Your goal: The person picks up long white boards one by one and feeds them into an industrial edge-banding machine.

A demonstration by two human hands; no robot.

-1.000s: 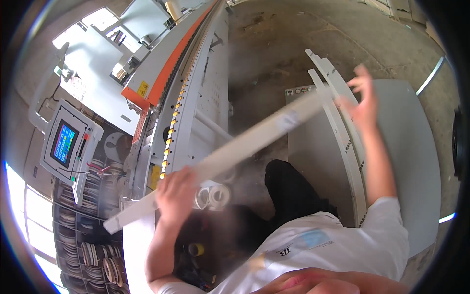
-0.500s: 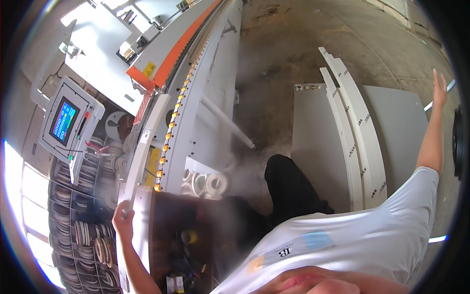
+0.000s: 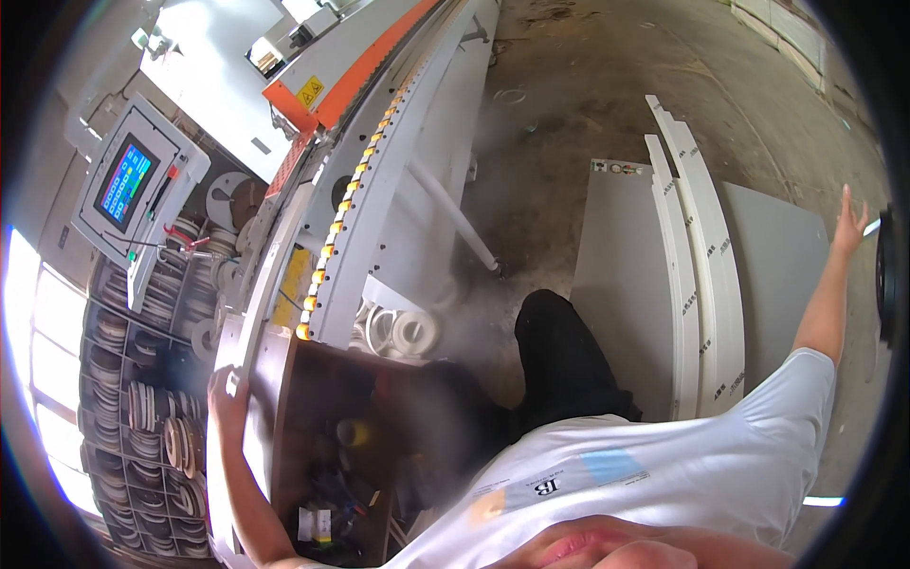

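Observation:
At the left, my left hand is closed at the near end of a long, narrow white board strip. The strip lies lengthwise on the near end of a long white and orange machine, beside its row of yellow rollers. How the fingertips sit on the strip is partly hidden. Out at the far right, my right hand is held away from my body with its fingers spread and nothing in it.
A control panel with a lit screen stands left of the machine. Below it, a rack holds many edging rolls. More rolls lie under the machine. Long white strips rest on grey panels at my right.
The whole view has shifted, with the machine now further right and higher. My left hand stays at the strip's near end. My right hand appears lower, its fingers still spread.

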